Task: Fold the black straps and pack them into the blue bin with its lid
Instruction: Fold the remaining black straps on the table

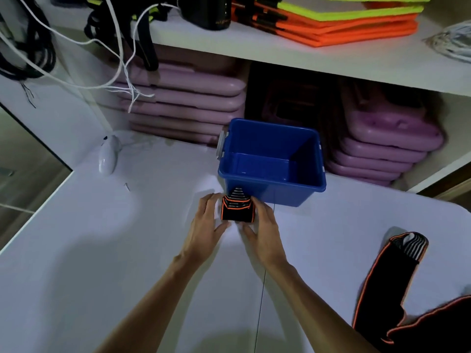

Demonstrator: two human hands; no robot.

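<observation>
A folded black strap with orange edging and a striped grey end sits on the white table, right in front of the open blue bin. My left hand touches its left side and my right hand touches its right side, fingers fairly straight around it. The bin's inside shows nothing in it; a grey latch is on its left end. No blue lid is in view. More black straps with orange edging lie unfolded at the lower right of the table.
Stacks of purple lids and purple bins fill the shelf space behind the bin. White cords hang at the left, over a white device. Orange and yellow vests lie on the upper shelf. The table edge runs along the left.
</observation>
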